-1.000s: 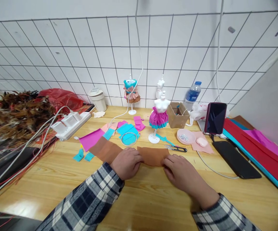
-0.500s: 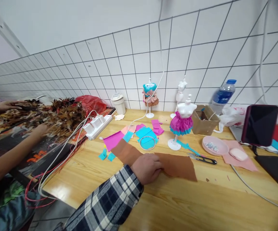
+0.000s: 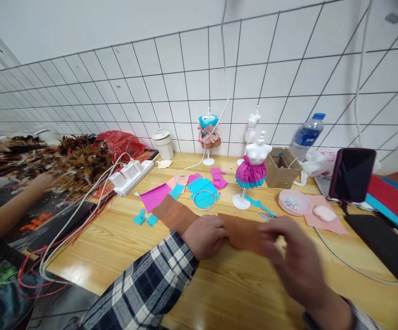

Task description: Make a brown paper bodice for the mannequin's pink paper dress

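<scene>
A long, narrow strip of thin, matte brown cloth-like material (image 3: 243, 232) lies across the glossy, yellowish wood-grained table (image 3: 116, 250), in front of the person. The left hand (image 3: 206, 237), its fingers curled down and brought together with the thumb, grips the strip near its middle, the material showing on both sides. The right hand (image 3: 295, 261) is at the strip's right end, thumb and fingers bent into a loose curve; it is blurred, so I cannot tell whether it grips the edge.

Beyond the strip's left part lie a flat, smooth magenta sheet (image 3: 155, 197) and small, crumpled turquoise scraps (image 3: 139, 217). A thin, round, pale ring (image 3: 204, 209) rests on a creased turquoise sheet (image 3: 202, 184). Near it stands a glossy white miniature dress form (image 3: 257, 154) on a round base, wearing a gathered magenta skirt (image 3: 251, 172) with a turquoise hem. Another white form behind wears a ruffled turquoise, peach and brown outfit (image 3: 209, 132).

Small metal-bladed snips (image 3: 266, 216) show just beyond the right hand, partly hidden. Further right, a shallow, translucent pink dish (image 3: 309, 205) holds round, pearly beads (image 3: 291, 203) — beside it, a smooth, rounded pink case (image 3: 324, 213) sits on a flat peach sheet (image 3: 336, 227).
</scene>
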Available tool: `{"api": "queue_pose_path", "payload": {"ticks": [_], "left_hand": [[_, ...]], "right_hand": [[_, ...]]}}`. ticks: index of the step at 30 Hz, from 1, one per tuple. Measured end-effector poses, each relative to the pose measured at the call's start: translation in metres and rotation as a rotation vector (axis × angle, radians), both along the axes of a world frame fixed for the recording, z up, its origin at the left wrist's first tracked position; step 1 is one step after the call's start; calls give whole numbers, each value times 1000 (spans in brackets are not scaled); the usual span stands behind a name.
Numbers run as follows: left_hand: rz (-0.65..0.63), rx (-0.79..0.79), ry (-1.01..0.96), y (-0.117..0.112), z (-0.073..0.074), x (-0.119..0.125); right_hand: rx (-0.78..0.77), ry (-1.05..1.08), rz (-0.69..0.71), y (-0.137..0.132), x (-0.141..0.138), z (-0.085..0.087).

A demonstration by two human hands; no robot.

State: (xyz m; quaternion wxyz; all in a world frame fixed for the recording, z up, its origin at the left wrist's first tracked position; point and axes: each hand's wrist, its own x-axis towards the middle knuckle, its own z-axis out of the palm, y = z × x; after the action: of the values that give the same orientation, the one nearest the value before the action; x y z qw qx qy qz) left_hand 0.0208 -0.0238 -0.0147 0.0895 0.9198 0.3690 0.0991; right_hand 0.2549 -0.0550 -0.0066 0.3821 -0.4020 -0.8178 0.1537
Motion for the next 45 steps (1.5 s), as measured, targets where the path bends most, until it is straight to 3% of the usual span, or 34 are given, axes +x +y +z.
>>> {"api": "queue_pose_path", "payload": {"ticks": [3, 7, 15, 23, 30, 34, 37, 41, 45], "left_hand": [[11, -10, -27, 1, -2, -1], [-3, -46, -129, 5, -7, -7], [105, -76, -267, 15, -12, -19], [24, 118, -150, 10, 1, -20], [96, 19, -200, 13, 0, -20], [79, 146, -155, -8, 7, -3], [10, 181, -19, -39, 1, 24], [108, 94, 134, -64, -16, 49], [211, -34, 190, -60, -21, 45]], "right_hand": [[-160, -218, 117, 4, -7, -10], [-284, -432, 80, 8, -6, -22], [-322, -394, -48, 15, -3, -19], [-343, -434, -111, 20, -5, -16], [-331, -489, -143, 23, -7, -22], [-323, -539, -164, 22, -8, -23], [-332, -536, -154, 23, -7, -22], [-356, -535, -147, 23, -6, -22], [-356, -513, -146, 24, -6, -24]]}}
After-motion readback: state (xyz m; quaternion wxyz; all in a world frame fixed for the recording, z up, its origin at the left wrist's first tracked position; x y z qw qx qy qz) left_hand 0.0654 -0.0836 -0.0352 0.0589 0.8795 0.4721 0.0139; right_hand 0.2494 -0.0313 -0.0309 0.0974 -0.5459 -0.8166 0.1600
